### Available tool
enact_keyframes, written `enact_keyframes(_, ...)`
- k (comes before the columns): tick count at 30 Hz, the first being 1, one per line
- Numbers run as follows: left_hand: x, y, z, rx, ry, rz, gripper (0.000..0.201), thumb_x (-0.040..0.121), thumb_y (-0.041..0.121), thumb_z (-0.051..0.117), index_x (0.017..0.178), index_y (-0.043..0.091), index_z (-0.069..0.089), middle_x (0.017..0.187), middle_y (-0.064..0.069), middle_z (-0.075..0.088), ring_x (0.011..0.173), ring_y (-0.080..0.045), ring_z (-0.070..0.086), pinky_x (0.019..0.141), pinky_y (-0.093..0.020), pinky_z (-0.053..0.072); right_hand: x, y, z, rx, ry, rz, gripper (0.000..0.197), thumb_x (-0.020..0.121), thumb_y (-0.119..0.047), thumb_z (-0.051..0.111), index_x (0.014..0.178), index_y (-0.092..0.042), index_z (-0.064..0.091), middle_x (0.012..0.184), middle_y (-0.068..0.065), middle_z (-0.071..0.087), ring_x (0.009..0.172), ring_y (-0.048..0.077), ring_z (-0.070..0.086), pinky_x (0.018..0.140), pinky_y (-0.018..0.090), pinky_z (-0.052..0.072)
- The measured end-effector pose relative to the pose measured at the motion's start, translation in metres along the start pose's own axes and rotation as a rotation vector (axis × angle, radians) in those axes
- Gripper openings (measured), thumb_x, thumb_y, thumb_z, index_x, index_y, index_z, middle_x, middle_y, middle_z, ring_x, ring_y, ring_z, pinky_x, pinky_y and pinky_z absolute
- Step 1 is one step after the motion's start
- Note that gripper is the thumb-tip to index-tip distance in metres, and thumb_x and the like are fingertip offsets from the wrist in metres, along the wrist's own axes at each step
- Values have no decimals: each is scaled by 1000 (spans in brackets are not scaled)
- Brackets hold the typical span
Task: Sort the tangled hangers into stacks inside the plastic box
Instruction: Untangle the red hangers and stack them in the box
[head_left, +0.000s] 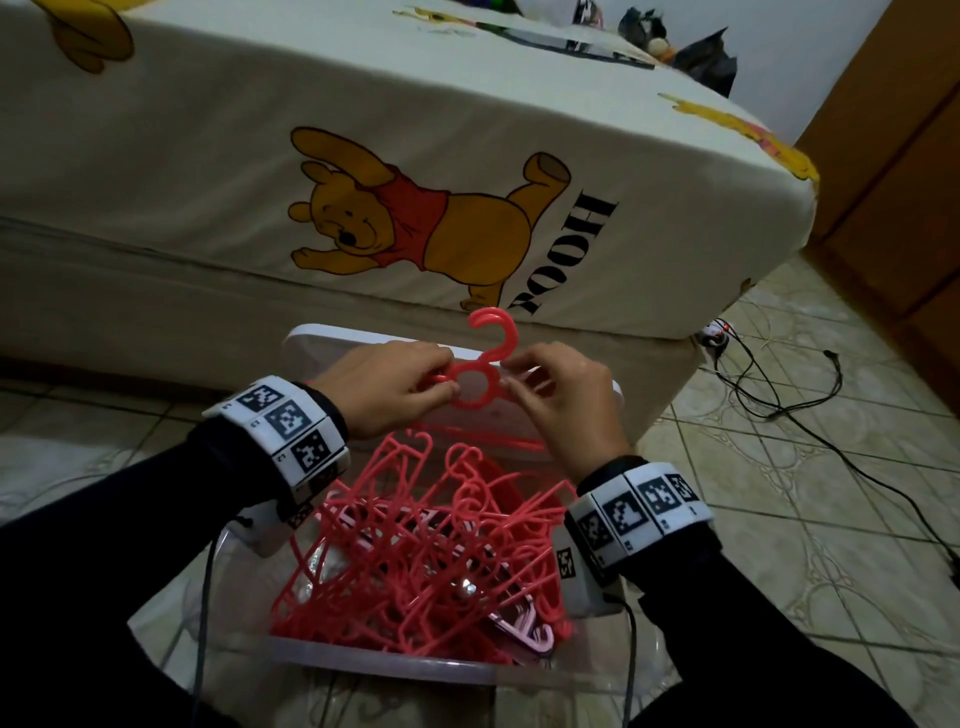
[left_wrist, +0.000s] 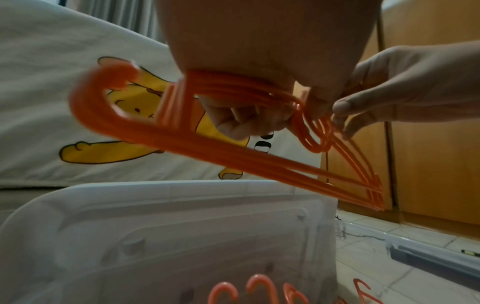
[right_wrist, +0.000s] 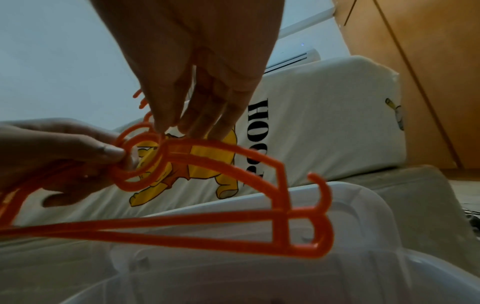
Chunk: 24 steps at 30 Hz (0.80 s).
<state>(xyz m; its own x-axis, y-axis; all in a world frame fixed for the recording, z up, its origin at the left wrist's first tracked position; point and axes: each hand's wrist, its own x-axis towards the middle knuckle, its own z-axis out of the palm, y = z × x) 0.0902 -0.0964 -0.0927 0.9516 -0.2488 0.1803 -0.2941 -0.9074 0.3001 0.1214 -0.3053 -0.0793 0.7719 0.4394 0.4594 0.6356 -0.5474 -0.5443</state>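
Observation:
A bundle of several coral-pink hangers (head_left: 511, 333) (left_wrist: 233, 156) (right_wrist: 207, 224) is held level above the far end of the clear plastic box (head_left: 395, 662), hooks pointing up. My left hand (head_left: 415, 387) (left_wrist: 246, 121) (right_wrist: 64, 148) grips the bundle at its left shoulder, fingers curled round it. My right hand (head_left: 524, 382) (left_wrist: 363, 107) (right_wrist: 182, 115) pinches the neck beside the rings with thumb and fingertips. Below both wrists, a tangled pile of coral hangers (head_left: 415, 545) fills the box.
The white box lid (head_left: 332, 348) (left_wrist: 182, 226) leans against the bed (head_left: 415, 156) just behind the box. A few pale pink hangers (head_left: 524, 631) lie at the box's near right. Black cables (head_left: 810, 405) cross the tiled floor at right, before a wooden wardrobe (head_left: 909, 182).

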Motion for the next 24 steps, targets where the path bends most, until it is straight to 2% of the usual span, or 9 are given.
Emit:
enact_keyframes(2,0,0,-1,47,33,-12,23,94,41,44,80,22,47,74,11,50,71,-14,49,58,-32,33,1,7,0,-5,17,32,11,79,-15,74,80,-14,63,82,-4,62,67,4,57,62,12,47)
enact_keyframes(4,1,-1,-3,58,66,-37,23,93,40,44,79,23,48,72,9,52,70,-19,53,57,-33,36,1,18,1,-77,-56,61,16,80,-18,73,74,-20,58,76,-8,58,64,0,53,57,10,40)
enact_keyframes(5,1,-2,-5,59,89,-57,23,92,42,44,79,23,48,70,8,53,69,-20,54,55,-33,35,1,23,2,-131,-159,77,14,81,-20,72,74,-21,59,75,-8,58,66,3,54,57,11,37)
enact_keyframes(8,2,-4,-9,102,181,-155,20,89,46,47,82,28,49,67,9,54,66,-20,53,49,-28,25,-8,37,17,-308,-554,114,6,84,-23,65,84,-17,64,87,0,67,84,18,63,71,30,49)
enact_keyframes(12,2,-4,-12,83,207,-231,19,88,48,54,82,34,43,61,13,47,65,-18,45,53,-30,23,-28,50,50,-479,-801,133,18,89,-28,53,99,-18,65,100,8,68,93,28,64,76,35,50)
enact_keyframes(17,1,-5,-11,69,218,-224,18,91,47,49,84,32,41,65,11,51,65,-20,48,55,-31,26,-44,61,71,-529,-974,188,27,91,-29,51,112,-16,59,109,17,66,98,35,65,78,36,47)
enact_keyframes(19,0,-6,-11,68,219,-225,19,91,47,48,84,31,41,64,9,53,64,-21,49,53,-31,24,-48,63,75,-505,-984,173,30,92,-27,50,119,-15,53,114,18,63,101,36,63,82,40,48)
enact_keyframes(21,1,-8,-11,72,217,-225,19,91,47,48,85,31,42,65,8,54,65,-21,50,52,-31,23,-50,64,80,-502,-975,152,34,93,-17,48,126,-15,46,117,17,61,103,36,62,85,44,49)
enact_keyframes(24,0,-11,-10,75,212,-220,19,91,48,48,89,29,48,67,8,56,68,-23,55,55,-31,29,-54,64,88,-490,-979,122,44,94,-12,47,136,-18,36,121,14,58,107,35,60,88,46,49)
